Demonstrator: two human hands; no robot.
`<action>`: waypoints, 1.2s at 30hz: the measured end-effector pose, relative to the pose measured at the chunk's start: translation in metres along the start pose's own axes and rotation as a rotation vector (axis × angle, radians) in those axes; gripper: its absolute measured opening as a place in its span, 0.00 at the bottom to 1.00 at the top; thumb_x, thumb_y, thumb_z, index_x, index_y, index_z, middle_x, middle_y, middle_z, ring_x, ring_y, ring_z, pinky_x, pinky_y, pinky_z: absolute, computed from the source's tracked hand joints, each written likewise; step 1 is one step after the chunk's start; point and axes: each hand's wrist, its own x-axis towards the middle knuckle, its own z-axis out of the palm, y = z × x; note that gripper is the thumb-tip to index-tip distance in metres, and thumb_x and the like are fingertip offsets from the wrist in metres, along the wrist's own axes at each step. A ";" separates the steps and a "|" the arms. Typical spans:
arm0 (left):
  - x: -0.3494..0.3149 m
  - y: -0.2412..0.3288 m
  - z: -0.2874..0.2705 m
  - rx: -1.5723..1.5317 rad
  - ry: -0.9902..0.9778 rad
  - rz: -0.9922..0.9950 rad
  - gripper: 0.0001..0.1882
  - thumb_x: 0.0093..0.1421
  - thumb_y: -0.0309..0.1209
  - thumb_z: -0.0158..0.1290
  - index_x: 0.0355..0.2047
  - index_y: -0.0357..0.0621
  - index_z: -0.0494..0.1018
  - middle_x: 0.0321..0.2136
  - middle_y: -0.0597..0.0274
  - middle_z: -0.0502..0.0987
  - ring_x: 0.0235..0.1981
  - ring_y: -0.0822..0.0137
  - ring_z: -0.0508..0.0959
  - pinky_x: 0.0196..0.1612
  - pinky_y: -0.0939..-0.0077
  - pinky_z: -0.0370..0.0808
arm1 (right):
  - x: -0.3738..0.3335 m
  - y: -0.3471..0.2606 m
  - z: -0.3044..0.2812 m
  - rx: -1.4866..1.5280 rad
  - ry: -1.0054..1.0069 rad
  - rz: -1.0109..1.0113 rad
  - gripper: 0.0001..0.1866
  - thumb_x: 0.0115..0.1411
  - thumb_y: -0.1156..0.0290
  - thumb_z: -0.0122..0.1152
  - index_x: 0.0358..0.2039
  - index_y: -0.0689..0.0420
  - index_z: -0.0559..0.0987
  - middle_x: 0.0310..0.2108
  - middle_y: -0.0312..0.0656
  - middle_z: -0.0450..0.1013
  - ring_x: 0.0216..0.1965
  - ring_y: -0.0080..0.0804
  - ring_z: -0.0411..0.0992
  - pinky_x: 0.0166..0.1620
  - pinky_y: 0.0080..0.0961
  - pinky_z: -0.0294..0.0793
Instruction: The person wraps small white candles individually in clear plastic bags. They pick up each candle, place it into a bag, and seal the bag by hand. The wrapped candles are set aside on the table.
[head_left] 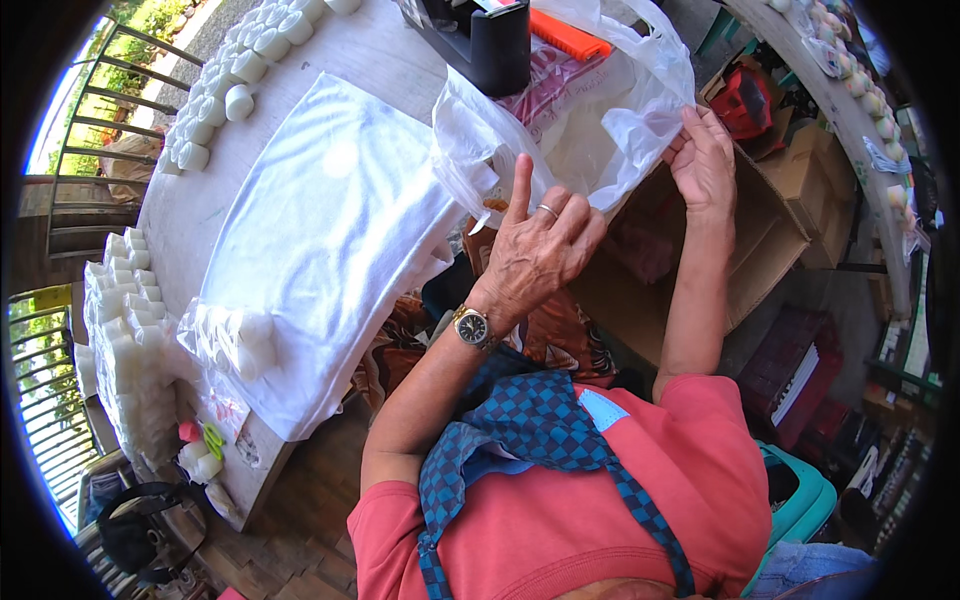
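Note:
A thin white plastic bag (pixel 655 120) lies spread open at the table's edge, its mouth between my hands. My right hand (pixel 703 160) pinches the bag's right rim between thumb and fingers. At the near rim is my left hand (pixel 540 240), index finger stretched up and the other fingers curled against the plastic; their tips are hidden. Inside or under the bag, clear wrapping with pink print (pixel 565 90) shows through. Beyond it stand a black tape dispenser (pixel 495 55) and an orange-handled tool (pixel 570 35). A folded white cloth (pixel 330 210) covers the table left of my left hand.
Several short white cylinders (pixel 240 100) line the table's far left edge. Clear-wrapped packs (pixel 235 340) of them sit nearer, beside green scissors (pixel 212 440). An open cardboard box (pixel 745 275) stands below my right forearm. A second table (pixel 830 110) curves along the right.

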 end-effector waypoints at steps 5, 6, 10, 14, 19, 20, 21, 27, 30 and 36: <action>-0.001 -0.007 0.003 0.011 0.016 0.052 0.12 0.46 0.25 0.55 0.34 0.48 0.74 0.29 0.65 0.64 0.35 0.67 0.72 0.70 0.37 0.47 | 0.033 0.025 -0.007 0.491 0.267 0.387 0.10 0.68 0.72 0.50 0.45 0.63 0.75 0.43 0.47 0.77 0.46 0.40 0.75 0.53 0.42 0.74; -0.002 -0.008 0.003 0.021 0.021 0.055 0.11 0.46 0.25 0.55 0.33 0.48 0.74 0.29 0.65 0.63 0.35 0.67 0.72 0.70 0.36 0.46 | 0.041 0.034 -0.018 0.480 0.142 0.371 0.12 0.68 0.70 0.49 0.46 0.63 0.75 0.43 0.46 0.77 0.46 0.40 0.75 0.53 0.44 0.74; -0.007 -0.008 0.004 0.087 0.012 0.035 0.10 0.46 0.27 0.55 0.32 0.48 0.76 0.30 0.66 0.63 0.38 0.67 0.72 0.69 0.31 0.42 | 0.045 0.031 -0.003 0.393 0.152 0.348 0.15 0.68 0.65 0.49 0.47 0.61 0.75 0.45 0.44 0.76 0.45 0.39 0.75 0.49 0.41 0.76; -0.013 -0.004 0.005 0.132 -0.112 0.000 0.11 0.46 0.29 0.54 0.33 0.48 0.77 0.36 0.64 0.66 0.45 0.65 0.70 0.66 0.22 0.35 | 0.058 0.034 -0.004 0.163 0.135 0.120 0.14 0.68 0.65 0.49 0.48 0.60 0.74 0.42 0.44 0.75 0.40 0.38 0.74 0.46 0.37 0.75; -0.016 -0.002 0.003 0.122 -0.071 -0.055 0.17 0.48 0.29 0.55 0.42 0.50 0.76 0.52 0.63 0.67 0.59 0.61 0.66 0.62 0.17 0.28 | 0.031 0.014 0.036 -0.850 0.487 -0.886 0.13 0.69 0.66 0.47 0.47 0.60 0.73 0.41 0.46 0.72 0.39 0.35 0.71 0.44 0.35 0.73; -0.020 -0.001 0.001 0.102 -0.058 -0.061 0.19 0.49 0.29 0.55 0.44 0.51 0.76 0.55 0.63 0.67 0.61 0.61 0.65 0.61 0.16 0.26 | 0.014 0.003 0.052 -0.832 0.452 -0.940 0.11 0.67 0.69 0.49 0.45 0.59 0.75 0.44 0.46 0.71 0.43 0.37 0.71 0.47 0.36 0.72; -0.022 0.000 -0.002 0.081 -0.041 -0.065 0.21 0.49 0.29 0.55 0.46 0.52 0.75 0.56 0.64 0.66 0.62 0.61 0.64 0.61 0.17 0.26 | 0.007 -0.003 0.060 -0.898 0.375 -1.053 0.10 0.66 0.71 0.50 0.44 0.58 0.76 0.44 0.45 0.71 0.44 0.38 0.70 0.48 0.36 0.71; -0.048 -0.002 -0.040 0.048 0.041 -0.171 0.27 0.49 0.28 0.59 0.52 0.56 0.72 0.59 0.65 0.66 0.64 0.62 0.63 0.61 0.17 0.25 | -0.032 0.003 0.107 -1.115 -0.032 -1.272 0.07 0.60 0.76 0.55 0.37 0.55 0.79 0.42 0.40 0.73 0.46 0.39 0.71 0.51 0.36 0.69; -0.062 -0.002 -0.075 0.074 0.091 -0.280 0.23 0.50 0.27 0.59 0.49 0.57 0.75 0.56 0.66 0.68 0.61 0.62 0.67 0.63 0.21 0.27 | -0.042 0.015 0.115 -1.055 -0.113 -1.142 0.07 0.60 0.76 0.55 0.38 0.57 0.79 0.41 0.43 0.73 0.45 0.43 0.72 0.49 0.38 0.72; -0.081 -0.006 -0.107 0.121 0.270 -0.458 0.20 0.53 0.24 0.57 0.47 0.54 0.76 0.51 0.62 0.71 0.55 0.58 0.72 0.65 0.24 0.33 | -0.058 0.025 0.135 -0.922 -0.151 -0.925 0.13 0.60 0.70 0.59 0.44 0.60 0.75 0.42 0.49 0.73 0.44 0.46 0.73 0.48 0.38 0.74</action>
